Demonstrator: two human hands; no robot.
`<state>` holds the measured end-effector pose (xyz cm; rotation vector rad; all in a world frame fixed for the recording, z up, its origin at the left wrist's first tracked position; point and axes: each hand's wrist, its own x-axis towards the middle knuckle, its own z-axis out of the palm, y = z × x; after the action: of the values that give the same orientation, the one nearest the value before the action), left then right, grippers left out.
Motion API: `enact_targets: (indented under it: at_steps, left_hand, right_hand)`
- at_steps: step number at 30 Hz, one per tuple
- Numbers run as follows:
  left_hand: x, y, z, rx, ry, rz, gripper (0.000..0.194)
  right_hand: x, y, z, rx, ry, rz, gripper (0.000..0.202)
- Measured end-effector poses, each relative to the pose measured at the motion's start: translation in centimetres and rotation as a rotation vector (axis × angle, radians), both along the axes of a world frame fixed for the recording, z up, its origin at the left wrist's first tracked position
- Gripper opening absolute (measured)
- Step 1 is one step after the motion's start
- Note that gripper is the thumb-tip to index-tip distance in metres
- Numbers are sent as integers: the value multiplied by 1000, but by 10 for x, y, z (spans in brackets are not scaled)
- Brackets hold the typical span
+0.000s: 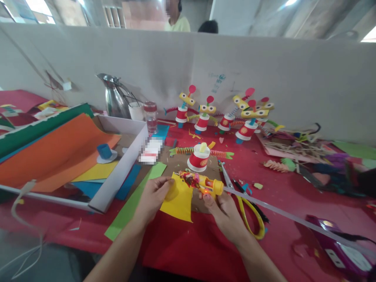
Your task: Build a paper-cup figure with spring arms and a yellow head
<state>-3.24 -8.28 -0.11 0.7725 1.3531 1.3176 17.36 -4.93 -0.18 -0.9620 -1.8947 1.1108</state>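
My left hand (157, 194) pinches the upper left edge of a yellow sheet (179, 201). In my right hand (221, 211) is a yellow glue gun (210, 185), its nozzle end pointing left over the sheet's top edge. A long clear glue stick (273, 211) runs out of its back to the right. Just beyond the gun stands a red and white paper cup figure (199, 158) with coiled paper arms spread to both sides. Scissors with yellow handles (249, 219) lie right of my right hand.
Several finished cup figures (202, 121) stand along the wall. A white box (126, 156) with coloured sheets is at the left, near a steel jug (116, 98) and a glass jar (150, 117). A purple device (340, 246) sits at the right, below paper scraps (293, 145).
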Motion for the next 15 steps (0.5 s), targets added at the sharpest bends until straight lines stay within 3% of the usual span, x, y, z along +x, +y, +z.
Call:
enact_targets:
  at_steps: [15]
  left_hand:
    - [0, -2, 6, 0, -104, -22, 36]
  right_hand:
    - [-1, 1, 10, -66, -3, 7, 46]
